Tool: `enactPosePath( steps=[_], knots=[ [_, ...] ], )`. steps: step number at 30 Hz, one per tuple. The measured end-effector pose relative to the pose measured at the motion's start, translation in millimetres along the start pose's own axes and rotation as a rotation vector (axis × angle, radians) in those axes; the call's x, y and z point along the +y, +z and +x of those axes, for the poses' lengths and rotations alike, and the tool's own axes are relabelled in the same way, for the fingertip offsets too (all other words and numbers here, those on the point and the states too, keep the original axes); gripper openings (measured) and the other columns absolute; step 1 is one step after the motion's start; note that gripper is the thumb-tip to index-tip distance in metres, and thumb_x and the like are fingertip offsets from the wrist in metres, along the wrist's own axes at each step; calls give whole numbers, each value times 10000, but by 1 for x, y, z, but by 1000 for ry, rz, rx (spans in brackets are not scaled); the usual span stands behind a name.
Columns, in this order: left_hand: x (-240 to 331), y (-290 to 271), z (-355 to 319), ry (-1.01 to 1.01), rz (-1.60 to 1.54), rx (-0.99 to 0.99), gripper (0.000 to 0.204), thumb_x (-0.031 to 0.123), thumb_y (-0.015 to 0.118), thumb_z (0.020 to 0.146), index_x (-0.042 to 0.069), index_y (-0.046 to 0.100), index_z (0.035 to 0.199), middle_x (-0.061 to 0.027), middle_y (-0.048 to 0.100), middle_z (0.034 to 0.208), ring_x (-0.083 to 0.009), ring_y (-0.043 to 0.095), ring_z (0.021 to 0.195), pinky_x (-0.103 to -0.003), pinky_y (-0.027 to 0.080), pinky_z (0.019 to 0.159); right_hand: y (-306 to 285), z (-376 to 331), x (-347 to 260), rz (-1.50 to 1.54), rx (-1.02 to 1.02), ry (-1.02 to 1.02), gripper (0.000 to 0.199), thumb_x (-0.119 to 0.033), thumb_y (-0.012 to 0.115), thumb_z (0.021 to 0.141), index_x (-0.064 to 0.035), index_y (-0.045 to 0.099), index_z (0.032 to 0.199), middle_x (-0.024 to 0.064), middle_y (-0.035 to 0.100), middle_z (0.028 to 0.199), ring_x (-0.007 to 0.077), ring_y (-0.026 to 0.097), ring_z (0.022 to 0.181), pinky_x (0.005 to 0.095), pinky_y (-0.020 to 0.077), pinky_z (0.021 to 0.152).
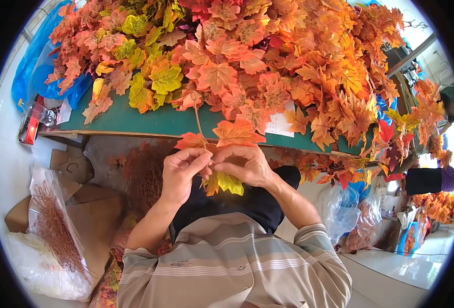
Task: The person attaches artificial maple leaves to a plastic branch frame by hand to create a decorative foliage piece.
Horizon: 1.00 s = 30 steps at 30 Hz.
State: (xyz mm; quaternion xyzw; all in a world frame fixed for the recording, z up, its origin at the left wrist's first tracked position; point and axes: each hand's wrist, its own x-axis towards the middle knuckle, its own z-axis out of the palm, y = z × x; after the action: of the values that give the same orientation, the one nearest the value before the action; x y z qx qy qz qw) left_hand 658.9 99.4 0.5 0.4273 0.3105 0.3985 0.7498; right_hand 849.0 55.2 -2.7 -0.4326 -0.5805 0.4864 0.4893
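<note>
My left hand (186,172) is closed in a pinch around the thin brown stem (199,123) of an artificial maple leaf spray, just off the table's front edge. Close beside it, my right hand (246,165) has its fingers curled, thumb and forefinger meeting at the same stem. An orange maple leaf (239,133) rises behind the right fingers, and another orange leaf (191,140) shows above the left ones. Below the hands hangs a yellow-green leaf (230,184). The exact spot where the fingertips meet the stem is partly hidden.
A large heap of artificial maple leaves (309,56) covers the green table (129,122). On the left are blue plastic (32,72), a cardboard box (96,220) and a bag of brown stems (57,226). Clear plastic bags (338,210) stand right; another person (432,179) is at far right.
</note>
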Motion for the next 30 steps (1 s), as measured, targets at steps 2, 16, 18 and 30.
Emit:
enactPosePath(
  steps=[2,16,18,30],
  knots=[
    [0,3,0,11,10,-26,133,50,651,866,-40,662,963,-79,658,809,-123,620,638,-234,492,567,-1,-2,1,-25,11,-38,100,-80,698,836,0,654,876,27,655,823,87,587,772,253,488,714],
    [-13,-1,-3,-53,-86,-59,96,25,629,871,-38,649,940,-68,636,790,-131,608,619,-253,492,557,7,-4,6,-1,57,2,89,-79,686,851,5,659,861,11,644,805,56,567,720,216,464,618],
    [-14,-1,-6,-60,-86,-80,87,13,607,881,-39,642,940,-77,628,807,-143,608,624,-268,493,553,7,-5,8,36,21,-10,80,-75,677,858,2,663,872,10,647,818,58,573,756,217,471,657],
    [-21,3,-15,-66,-137,-39,87,14,631,871,-33,654,941,-73,631,819,-144,615,607,-259,508,553,9,-17,11,137,43,16,74,-33,703,824,7,677,880,21,662,829,82,594,782,241,481,699]
  ],
)
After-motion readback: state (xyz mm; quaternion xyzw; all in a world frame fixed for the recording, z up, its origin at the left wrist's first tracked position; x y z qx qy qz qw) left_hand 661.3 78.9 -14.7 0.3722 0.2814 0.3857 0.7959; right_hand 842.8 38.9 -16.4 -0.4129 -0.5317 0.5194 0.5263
